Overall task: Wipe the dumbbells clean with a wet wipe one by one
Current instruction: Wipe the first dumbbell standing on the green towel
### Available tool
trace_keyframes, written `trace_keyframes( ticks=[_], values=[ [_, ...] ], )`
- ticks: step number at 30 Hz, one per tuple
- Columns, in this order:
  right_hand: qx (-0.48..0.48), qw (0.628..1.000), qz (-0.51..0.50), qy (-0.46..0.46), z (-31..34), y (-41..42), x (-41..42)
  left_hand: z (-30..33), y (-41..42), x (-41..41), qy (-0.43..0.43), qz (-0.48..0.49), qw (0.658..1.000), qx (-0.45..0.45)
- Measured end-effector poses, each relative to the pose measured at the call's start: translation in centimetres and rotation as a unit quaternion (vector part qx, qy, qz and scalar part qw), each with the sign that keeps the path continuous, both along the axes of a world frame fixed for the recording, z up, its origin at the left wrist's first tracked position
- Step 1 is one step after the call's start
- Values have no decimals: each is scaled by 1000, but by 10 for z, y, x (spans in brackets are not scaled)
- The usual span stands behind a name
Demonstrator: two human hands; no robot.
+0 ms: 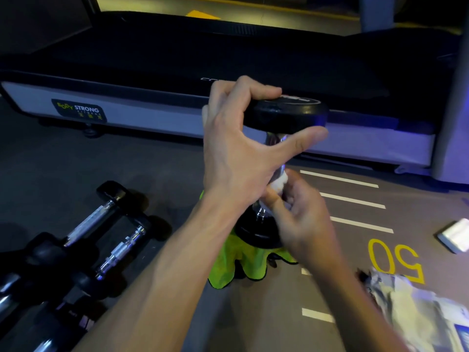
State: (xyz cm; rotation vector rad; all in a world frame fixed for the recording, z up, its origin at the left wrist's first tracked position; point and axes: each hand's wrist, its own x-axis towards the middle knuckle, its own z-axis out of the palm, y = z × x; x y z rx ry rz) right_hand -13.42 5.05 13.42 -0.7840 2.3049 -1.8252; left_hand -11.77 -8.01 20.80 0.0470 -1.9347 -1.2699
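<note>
The fingers of the right hand (302,212) are curled in and pinching a small white wet wipe (280,183) against the chrome handle of a dumbbell (284,115) stood on end; the wipe sits about midway down the shaft, partly hidden by the thumb and by the other wrist; above it, the left hand (241,148) steadies the top, its fingers hooked over the rim of the upper black head and its thumb stretched out beneath that head, so the weight is clamped between them; the lower head rests on a bright green cloth (243,262) spread on the grey gym floor (165,168), just in front of a treadmill (152,72); off to the left lie more dumbbells (83,240) in a loose cluster, touching or nearly so, and I cannot tell from their look whether any have been wiped; to the right sit a small white pack (454,236) and a crumpled heap of wrappers or used wipes (411,306), which suggests several wipes have been opened; my guess is the job is somewhere in the middle; this one has its handle under way, both heads may remain, and the pile at the left looks like work left to do.
</note>
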Motion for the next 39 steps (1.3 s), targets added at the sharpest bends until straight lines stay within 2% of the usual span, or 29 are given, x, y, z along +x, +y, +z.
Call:
trace_keyframes(
  ticks=[2, 4, 7, 9, 12, 16, 23, 26, 28, 29, 32, 36, 39],
  values=[
    [70, 985, -144, 66, -5, -15, 21, 1, 3, 0, 0, 17, 1000, -1],
    [77, 982, -159, 67, -4, -16, 23, 2, 6, 0, -3, 19, 1000, -9],
    [36, 999, -14, -13, 12, 2, -3, 3, 3, 3, -25, 2, 1000, -17],
    [3, 994, 88, -70, 20, 13, -23, 3, -5, 5, -47, -43, 998, -17],
    [-55, 981, 132, -130, 21, 15, -32, 2, -22, 5, -69, -115, 991, -10],
    [-82, 968, 169, -164, 11, 13, -31, 2, -35, 3, -78, -132, 988, -27],
    [-34, 993, 77, -81, 6, 12, -13, 5, -23, 1, -48, -94, 994, -34],
    [40, 998, -52, 3, 2, 7, 2, 6, -12, 0, -34, -50, 998, -34],
    [106, 981, -150, 65, 4, 0, 14, 7, -5, 0, -23, -4, 999, -40],
    [116, 976, -168, 76, 9, -2, 18, 7, -3, 1, -20, 13, 999, -44],
    [125, 983, -120, 52, 21, 1, 19, 7, -4, 3, -25, 20, 998, -48],
    [50, 995, 6, -86, 40, 19, 21, 7, -8, 4, -25, 21, 998, -54],
    [10, 996, -24, -82, 35, 16, 22, 8, -7, 3, -23, 19, 998, -53]
  ],
)
